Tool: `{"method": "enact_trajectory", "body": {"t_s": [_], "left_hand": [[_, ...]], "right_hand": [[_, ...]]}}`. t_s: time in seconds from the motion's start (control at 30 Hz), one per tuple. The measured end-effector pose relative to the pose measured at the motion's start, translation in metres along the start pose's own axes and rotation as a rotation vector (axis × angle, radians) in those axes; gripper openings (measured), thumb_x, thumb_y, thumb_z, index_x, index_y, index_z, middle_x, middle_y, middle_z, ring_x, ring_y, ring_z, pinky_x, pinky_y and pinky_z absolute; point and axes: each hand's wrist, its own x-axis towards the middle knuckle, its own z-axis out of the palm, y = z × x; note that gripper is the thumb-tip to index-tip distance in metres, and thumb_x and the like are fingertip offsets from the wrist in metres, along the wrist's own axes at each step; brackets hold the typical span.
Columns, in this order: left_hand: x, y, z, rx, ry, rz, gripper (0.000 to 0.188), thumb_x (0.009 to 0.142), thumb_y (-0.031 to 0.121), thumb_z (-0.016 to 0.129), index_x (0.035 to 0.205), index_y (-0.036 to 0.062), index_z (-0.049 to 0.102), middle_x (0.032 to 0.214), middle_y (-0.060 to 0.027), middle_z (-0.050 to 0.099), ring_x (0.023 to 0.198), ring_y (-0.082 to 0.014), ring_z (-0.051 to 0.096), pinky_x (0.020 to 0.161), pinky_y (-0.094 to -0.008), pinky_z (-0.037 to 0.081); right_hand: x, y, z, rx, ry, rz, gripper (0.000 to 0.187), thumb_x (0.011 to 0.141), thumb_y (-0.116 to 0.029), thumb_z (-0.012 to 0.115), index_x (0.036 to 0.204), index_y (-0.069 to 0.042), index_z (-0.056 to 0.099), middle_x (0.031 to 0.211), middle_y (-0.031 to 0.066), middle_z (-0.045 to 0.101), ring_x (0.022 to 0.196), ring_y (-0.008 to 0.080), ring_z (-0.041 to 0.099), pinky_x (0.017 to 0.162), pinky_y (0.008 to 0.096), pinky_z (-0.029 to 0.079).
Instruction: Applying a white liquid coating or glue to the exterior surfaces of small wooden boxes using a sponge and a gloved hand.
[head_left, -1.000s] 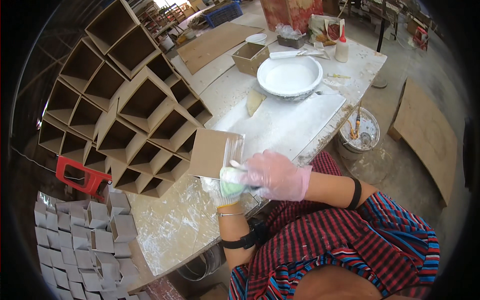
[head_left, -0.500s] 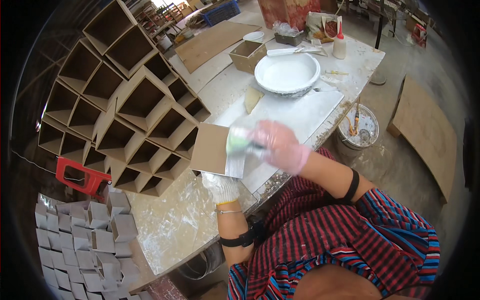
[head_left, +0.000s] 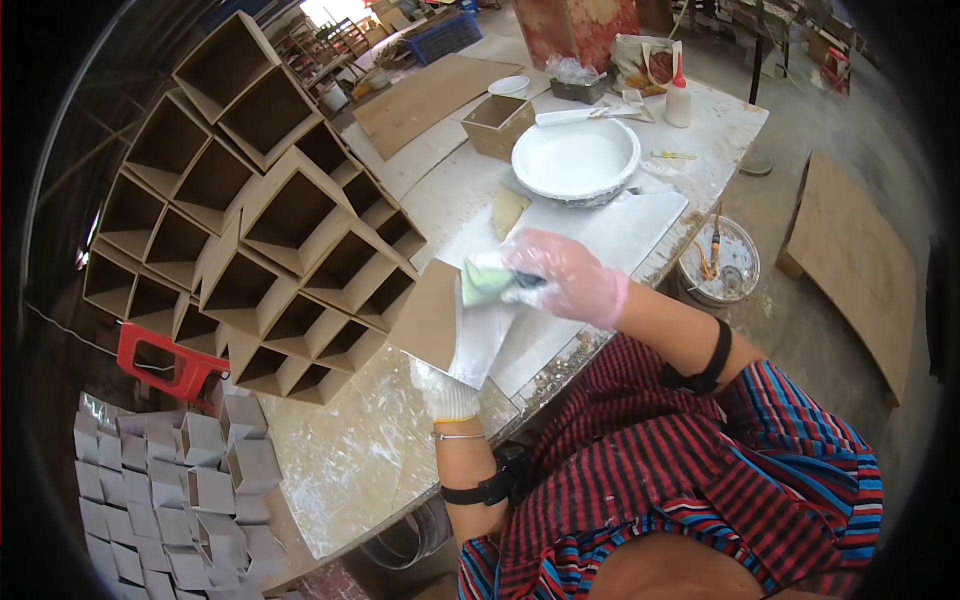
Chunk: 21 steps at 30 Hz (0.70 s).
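My left hand, in a white knitted glove, supports a small brown box from below; its fingers are hidden by the box. White paint covers the box's right side, while the face toward the left is bare brown. In a thin pinkish glove, my right hand grips a pale green and white sponge with a dark part near the fingers. The sponge touches the box near its upper edge, where bare and painted faces meet. Beyond my hands stands a round white basin of white paint.
Stacked open brown boxes rise at the left. Below them are a red stool and many grey boxes. A small box, a red-tipped bottle and a yellowish sponge piece lie on the table. A bucket stands beyond its right edge.
The box has tilted, showing more of its white side. My right hand and the sponge have shifted slightly and look sharper than in the blurred earlier frame.
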Motion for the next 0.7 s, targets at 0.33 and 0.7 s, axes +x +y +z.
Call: {"method": "enact_trajectory", "body": {"t_s": [0.33,0.7], "left_hand": [[-0.002,-0.004,0.004,-0.142,-0.046,0.073,0.044,0.083,0.027,0.068,0.119,0.0029,0.058,0.107,-0.0150,0.064,0.096,-0.0300,0.062,0.081,-0.0374,0.049],[-0.034,-0.025,0.030,-0.800,-0.267,-0.237,0.035,0.093,0.021,0.053,0.123,0.0020,0.052,0.119,-0.0110,0.058,0.111,-0.0225,0.055,0.097,-0.0360,0.044]], "right_hand": [[0.019,0.028,-0.007,-0.008,0.133,-0.183,0.045,0.074,-0.011,0.074,0.117,-0.012,0.062,0.092,0.0109,0.061,0.087,0.0301,0.060,0.075,0.0356,0.050],[0.034,0.011,-0.002,-0.024,0.059,-0.122,0.042,0.077,-0.012,0.071,0.118,-0.015,0.062,0.099,0.0120,0.061,0.091,0.0309,0.060,0.081,0.0362,0.049]]}}
